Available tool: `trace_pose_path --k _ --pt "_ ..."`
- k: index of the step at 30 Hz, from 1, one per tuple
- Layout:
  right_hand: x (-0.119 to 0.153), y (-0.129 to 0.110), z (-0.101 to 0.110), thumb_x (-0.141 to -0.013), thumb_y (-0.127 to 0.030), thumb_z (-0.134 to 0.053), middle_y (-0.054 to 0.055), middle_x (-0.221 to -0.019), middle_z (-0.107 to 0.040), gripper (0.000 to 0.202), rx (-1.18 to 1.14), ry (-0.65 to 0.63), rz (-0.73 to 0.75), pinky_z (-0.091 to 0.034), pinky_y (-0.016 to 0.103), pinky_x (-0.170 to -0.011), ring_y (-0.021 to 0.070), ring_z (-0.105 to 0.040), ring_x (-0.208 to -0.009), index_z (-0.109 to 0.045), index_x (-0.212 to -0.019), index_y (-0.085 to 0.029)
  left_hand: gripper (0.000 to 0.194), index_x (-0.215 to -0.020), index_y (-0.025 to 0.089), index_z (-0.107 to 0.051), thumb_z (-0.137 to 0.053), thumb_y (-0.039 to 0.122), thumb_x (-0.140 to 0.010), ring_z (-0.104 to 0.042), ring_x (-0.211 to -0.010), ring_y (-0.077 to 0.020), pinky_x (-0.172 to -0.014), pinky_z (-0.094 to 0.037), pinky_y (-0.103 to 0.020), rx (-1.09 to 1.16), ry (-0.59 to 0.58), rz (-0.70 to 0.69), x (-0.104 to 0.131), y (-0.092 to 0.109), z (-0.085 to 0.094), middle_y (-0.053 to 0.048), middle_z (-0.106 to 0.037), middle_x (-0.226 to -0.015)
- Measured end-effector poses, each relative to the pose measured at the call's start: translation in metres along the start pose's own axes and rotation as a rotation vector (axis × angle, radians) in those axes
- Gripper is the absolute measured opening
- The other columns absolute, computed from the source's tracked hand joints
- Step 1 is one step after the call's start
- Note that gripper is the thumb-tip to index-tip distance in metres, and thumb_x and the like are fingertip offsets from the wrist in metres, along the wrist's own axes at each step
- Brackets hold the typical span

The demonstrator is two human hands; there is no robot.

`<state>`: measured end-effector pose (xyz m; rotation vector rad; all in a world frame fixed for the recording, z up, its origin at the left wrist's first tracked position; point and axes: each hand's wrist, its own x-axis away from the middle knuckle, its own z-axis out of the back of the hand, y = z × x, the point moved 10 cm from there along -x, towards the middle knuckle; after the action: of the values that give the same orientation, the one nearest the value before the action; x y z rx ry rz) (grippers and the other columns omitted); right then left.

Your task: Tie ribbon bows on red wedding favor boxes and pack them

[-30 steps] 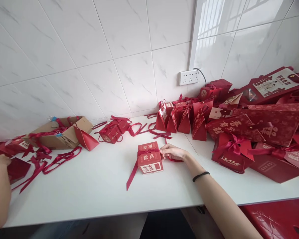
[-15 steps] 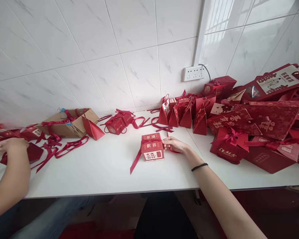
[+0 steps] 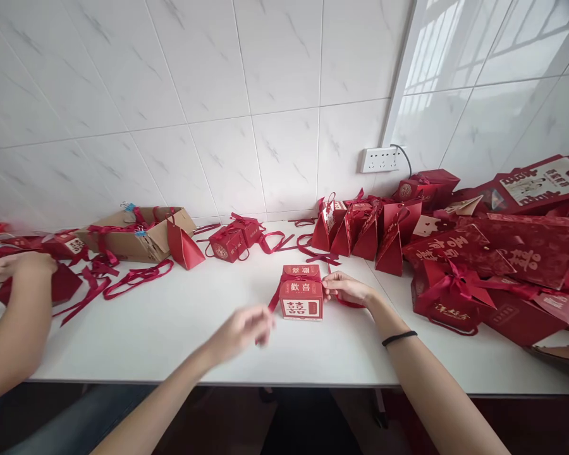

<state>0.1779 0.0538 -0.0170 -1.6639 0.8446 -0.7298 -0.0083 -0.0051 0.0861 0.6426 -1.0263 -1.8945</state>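
Observation:
A red gift box [image 3: 301,294] with white and gold characters stands on the table in front of me, a dark red ribbon [image 3: 274,301] running over its top. My right hand [image 3: 348,288] is closed at the box's right side, finger and thumb pinching the ribbon close to the box; a length of it trails below the hand. My left hand [image 3: 246,328] is at the box's lower left, blurred by motion, near the ribbon's left tail. Whether its fingers grip the tail I cannot tell.
Red gift boxes [image 3: 227,243] and loose ribbons lie behind. An open cardboard box [image 3: 123,245] stands back left. Many red boxes and bags [image 3: 512,253] are piled right. At far left, another person's hand [image 3: 28,268] is over a dark red box [image 3: 66,284].
My left hand has come into view from below and reached the ribbon's left tail. My right hand keeps its place at the box. The view has shifted slightly.

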Motion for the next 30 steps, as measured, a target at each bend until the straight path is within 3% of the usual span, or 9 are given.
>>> trace_pose_path --k 2,4,7,12,18,21,26,30 --pt "0.001 -0.003 0.000 -0.059 -0.050 -0.081 -0.002 -0.056 -0.055 0.042 0.034 0.004 -0.006 -0.043 0.027 -0.062 0.0107 -0.054 -0.055 -0.060 -0.059 -0.013 0.038 -0.065 0.016 -0.047 -0.051 0.047 -0.087 -0.051 -0.063 -0.0101 -0.067 -0.046 -0.026 0.108 0.148 -0.057 -0.044 -0.012 -0.002 0.002 -0.049 -0.064" --pt "0.002 -0.008 0.002 -0.060 -0.062 -0.074 0.000 -0.061 -0.058 0.051 0.073 0.028 -0.002 -0.044 0.029 -0.062 0.0121 -0.055 -0.057 -0.059 -0.062 -0.014 0.041 -0.063 0.018 -0.042 -0.049 0.052 -0.084 -0.048 -0.064 -0.0106 -0.067 -0.043 -0.026 0.202 0.262 -0.093 -0.086 -0.024 0.005 0.003 -0.046 -0.064" --pt "0.006 -0.018 0.003 -0.069 -0.071 -0.061 0.001 -0.061 -0.057 0.056 0.155 0.084 0.009 -0.041 0.026 -0.058 0.0108 -0.053 -0.056 -0.056 -0.065 -0.015 0.045 -0.066 0.018 -0.040 -0.044 0.060 -0.082 -0.046 -0.062 -0.0112 -0.063 -0.042 -0.026 0.265 0.253 -0.096 -0.121 -0.041 0.000 0.002 -0.044 -0.067" --pt "0.016 -0.031 -0.001 -0.080 -0.064 -0.055 -0.002 -0.049 -0.048 0.054 0.513 0.190 -0.030 -0.027 0.024 -0.048 0.0071 -0.040 -0.047 -0.051 -0.057 -0.015 0.052 -0.065 0.018 -0.039 -0.054 0.066 -0.075 -0.038 -0.055 -0.0091 -0.055 -0.032 -0.024 0.263 0.040 -0.073 -0.110 -0.050 -0.022 0.005 -0.039 -0.061" --pt "0.015 -0.035 -0.004 -0.073 -0.065 -0.061 -0.003 -0.052 -0.045 0.053 0.467 0.206 -0.021 -0.025 0.024 -0.049 0.0070 -0.037 -0.050 -0.051 -0.057 -0.015 0.047 -0.077 0.014 -0.056 -0.063 0.060 -0.073 -0.052 -0.070 -0.0147 -0.064 -0.037 -0.027 0.195 -0.376 0.127 -0.095 -0.060 -0.044 -0.003 -0.058 -0.078" --pt "0.015 -0.038 -0.002 -0.069 -0.064 -0.066 -0.002 -0.054 -0.046 0.053 0.472 0.235 -0.017 -0.027 0.023 -0.049 0.0073 -0.038 -0.052 -0.052 -0.056 -0.015 0.043 -0.070 0.014 -0.056 -0.064 0.056 -0.074 -0.047 -0.062 -0.0119 -0.059 -0.034 -0.026 0.270 -0.426 0.058 -0.096 -0.053 -0.049 -0.002 -0.055 -0.069" --pt "0.019 -0.042 0.000 -0.069 -0.064 -0.066 -0.003 -0.052 -0.045 0.052 0.539 0.255 -0.033 -0.028 0.023 -0.048 0.0076 -0.038 -0.051 -0.052 -0.054 -0.015 0.043 -0.053 0.017 -0.037 -0.069 0.039 -0.070 -0.043 -0.055 -0.0090 -0.054 -0.032 -0.024 0.483 -0.331 -0.044 -0.102 -0.047 -0.043 0.003 -0.046 -0.057" --pt "0.021 -0.047 0.003 -0.071 -0.063 -0.064 -0.004 -0.049 -0.037 0.054 0.658 0.248 -0.018 -0.020 0.024 -0.044 0.0064 -0.028 -0.047 -0.047 -0.051 -0.017 0.036 -0.051 0.016 -0.038 -0.066 0.029 -0.071 -0.044 -0.054 -0.0092 -0.055 -0.034 -0.024 0.455 -0.313 -0.069 -0.102 -0.046 -0.041 0.003 -0.046 -0.054"
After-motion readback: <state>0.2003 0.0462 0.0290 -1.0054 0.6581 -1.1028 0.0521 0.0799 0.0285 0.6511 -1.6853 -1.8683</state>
